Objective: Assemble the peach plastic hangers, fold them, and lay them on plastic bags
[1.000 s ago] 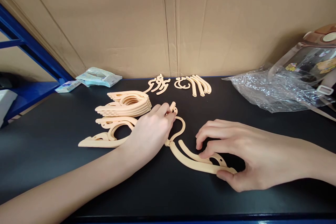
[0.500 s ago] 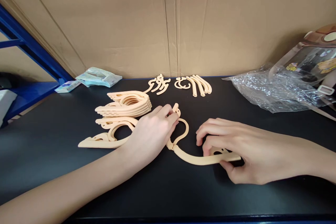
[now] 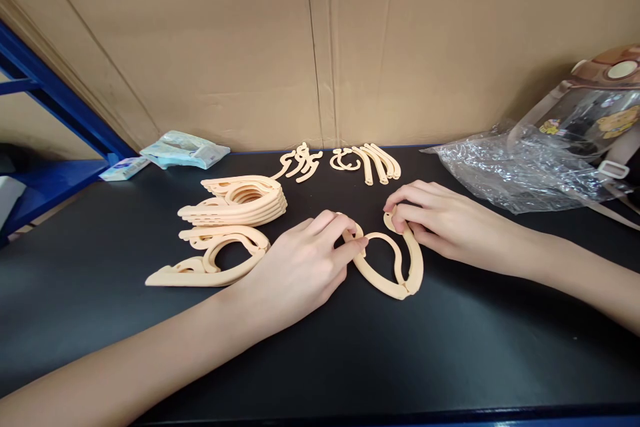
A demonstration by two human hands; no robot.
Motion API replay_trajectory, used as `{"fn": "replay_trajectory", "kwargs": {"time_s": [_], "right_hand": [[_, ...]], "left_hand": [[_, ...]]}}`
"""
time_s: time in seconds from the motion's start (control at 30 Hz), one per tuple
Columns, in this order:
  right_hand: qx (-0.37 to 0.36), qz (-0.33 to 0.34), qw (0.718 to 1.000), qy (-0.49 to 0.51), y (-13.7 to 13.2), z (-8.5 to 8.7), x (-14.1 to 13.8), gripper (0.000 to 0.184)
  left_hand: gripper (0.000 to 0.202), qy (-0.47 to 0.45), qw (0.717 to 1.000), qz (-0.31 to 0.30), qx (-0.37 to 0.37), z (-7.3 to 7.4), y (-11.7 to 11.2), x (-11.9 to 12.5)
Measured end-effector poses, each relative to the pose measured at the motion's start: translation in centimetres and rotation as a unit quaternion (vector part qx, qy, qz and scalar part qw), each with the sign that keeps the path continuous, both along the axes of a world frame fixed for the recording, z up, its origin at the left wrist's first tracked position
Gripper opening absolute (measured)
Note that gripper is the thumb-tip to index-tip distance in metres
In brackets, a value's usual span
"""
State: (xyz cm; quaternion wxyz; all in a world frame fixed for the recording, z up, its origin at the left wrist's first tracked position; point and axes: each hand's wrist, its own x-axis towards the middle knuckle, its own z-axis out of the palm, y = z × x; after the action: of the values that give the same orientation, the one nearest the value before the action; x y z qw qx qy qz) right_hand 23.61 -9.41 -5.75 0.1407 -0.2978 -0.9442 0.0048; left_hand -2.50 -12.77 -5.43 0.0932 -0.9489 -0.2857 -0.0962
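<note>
A beige plastic folding hanger point(image 3: 383, 283) is between my two hands, its arms folded up into a V with the curved hook inside. My left hand point(image 3: 310, 260) is closed on the hanger's left arm near its upper end. The fingers of my right hand point(image 3: 440, 220) pinch the tip of the right arm. Left of my left hand lie more folded hangers: a neat stack point(image 3: 240, 203) and, nearer to me, a second group point(image 3: 215, 267) that my left wrist partly covers.
Loose hook pieces point(image 3: 303, 161) and curved arm pieces point(image 3: 377, 163) lie at the back of the black table point(image 3: 350, 373). A crumpled clear plastic bag point(image 3: 515, 167) and a clear bottle with a strap point(image 3: 585, 107) stand right. A light-blue packet point(image 3: 185, 149) is back left, beside a blue frame point(image 3: 65, 93).
The hanger's right arm has swung up from lying out to the right, so the hanger is now folded. My right hand rose with it; my left hand shifted slightly right.
</note>
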Motion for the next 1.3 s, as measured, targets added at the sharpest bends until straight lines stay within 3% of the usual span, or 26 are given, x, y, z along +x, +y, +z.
{"fn": "replay_trajectory", "kwargs": {"time_s": [0.17,0.37,0.63,0.7,0.87,1.0,1.1,1.3], "right_hand": [[0.047,-0.047,0.997,0.025,0.0,0.1,-0.3,0.002],[0.034,-0.064,0.996,0.056,-0.2,0.2,-0.4,0.005],[-0.025,-0.031,0.997,0.072,-1.1,0.4,-0.8,0.012],[-0.064,-0.019,0.995,0.078,-1.3,0.5,-1.0,0.014],[-0.202,-0.013,0.975,0.091,-1.8,0.6,-1.4,0.019],[-0.162,-0.037,0.980,0.111,-1.4,0.2,-1.0,0.018],[-0.123,-0.055,0.983,0.126,-0.7,-0.2,-0.5,0.018],[-0.093,-0.065,0.989,0.096,0.4,-0.5,0.0,0.018]], "left_hand": [[0.028,-0.035,0.999,-0.019,-0.032,-0.1,0.0,0.1],[0.023,-0.070,0.996,-0.039,-0.043,-0.1,-0.2,-0.1],[0.015,-0.111,0.989,-0.036,-0.091,-0.1,-0.1,0.0],[0.025,-0.114,0.987,-0.024,-0.113,0.1,-0.2,0.0],[0.076,-0.112,0.979,0.004,-0.170,0.3,-0.6,0.3],[0.095,-0.067,0.977,0.030,-0.201,0.7,-0.8,0.0],[0.089,-0.025,0.976,0.043,-0.213,1.2,-0.6,-0.4],[0.056,0.014,0.978,0.026,-0.209,2.5,-0.9,-0.5]]}}
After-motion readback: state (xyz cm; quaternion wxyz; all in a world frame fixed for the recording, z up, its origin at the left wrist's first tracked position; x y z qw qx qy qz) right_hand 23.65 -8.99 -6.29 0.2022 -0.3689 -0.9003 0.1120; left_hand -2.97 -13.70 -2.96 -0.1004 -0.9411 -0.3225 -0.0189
